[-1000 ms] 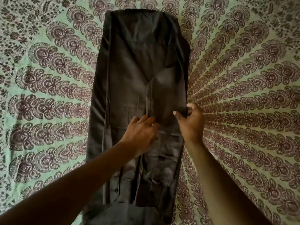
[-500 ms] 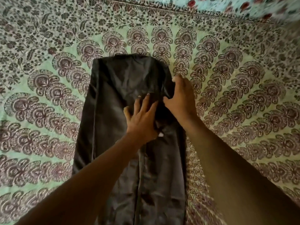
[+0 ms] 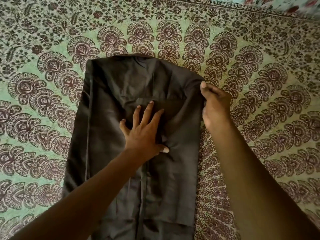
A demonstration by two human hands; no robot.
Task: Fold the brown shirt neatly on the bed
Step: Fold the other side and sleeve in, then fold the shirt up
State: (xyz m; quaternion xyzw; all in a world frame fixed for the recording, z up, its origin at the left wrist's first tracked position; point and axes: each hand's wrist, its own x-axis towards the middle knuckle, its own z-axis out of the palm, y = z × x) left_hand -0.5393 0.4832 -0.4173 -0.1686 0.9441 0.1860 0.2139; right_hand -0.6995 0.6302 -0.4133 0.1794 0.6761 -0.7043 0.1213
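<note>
The brown shirt (image 3: 110, 129) lies on the bed as a long narrow strip, both sides folded inward, its far end rounded. My left hand (image 3: 143, 130) presses flat on the middle of the upper part, fingers spread and straight. My right hand (image 3: 216, 104) grips the shirt's right edge near the top corner, thumb on the cloth and fingers curled under it. The shirt's near end runs out of view at the bottom.
The bed is covered by a green bedsheet (image 3: 43, 87) printed with dark maroon paisley fans. A floral border band (image 3: 225, 16) runs along the far side, with another flowered cloth (image 3: 297, 4) beyond it at the top right.
Both hands have moved from the shirt's middle toward its far end. The left hand has flattened and spread. The right hand has shifted outward along the right edge.
</note>
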